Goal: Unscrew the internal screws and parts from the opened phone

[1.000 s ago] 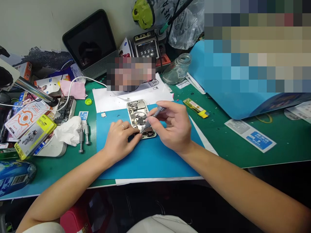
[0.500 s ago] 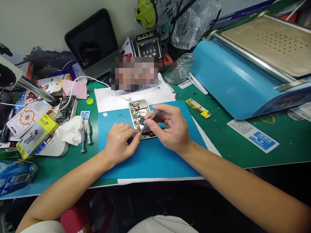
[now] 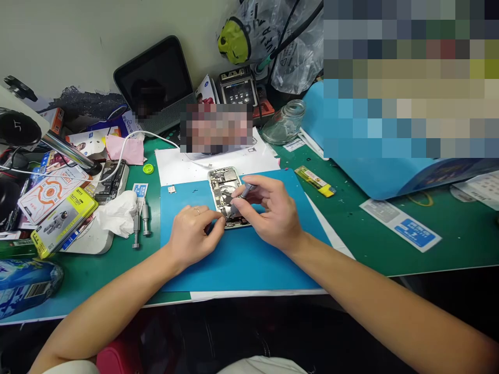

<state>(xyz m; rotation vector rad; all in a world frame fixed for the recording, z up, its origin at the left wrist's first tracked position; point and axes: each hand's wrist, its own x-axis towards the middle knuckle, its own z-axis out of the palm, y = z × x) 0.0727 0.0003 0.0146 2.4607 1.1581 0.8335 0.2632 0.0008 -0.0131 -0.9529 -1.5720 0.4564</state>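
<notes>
An opened smartphone (image 3: 221, 193) with its inner parts bare lies on a blue mat (image 3: 249, 265). My right hand (image 3: 273, 213) is over its right side, thumb and fingers closed around a small grey screwdriver (image 3: 247, 190). The driver slants down toward the lower part of the phone; its tip is hard to make out. My left hand (image 3: 195, 231) rests on the mat with curled fingers. Its thumb and index fingertips meet at the phone's lower left corner, pinching the edge there.
Two more screwdrivers (image 3: 136, 226) lie left of the mat beside a crumpled tissue (image 3: 119, 214). Farther left are boxes, a yellow battery pack (image 3: 64, 221) and a lamp post (image 3: 70, 150). Behind stand a dark-screened device (image 3: 154, 78) and a glass jar (image 3: 286, 122); a blue machine (image 3: 374, 176) is at right.
The camera view has shifted slightly, so the bench appears lower. Both hands keep nearly the same place at the phone, and the screwdriver is still in my right hand.
</notes>
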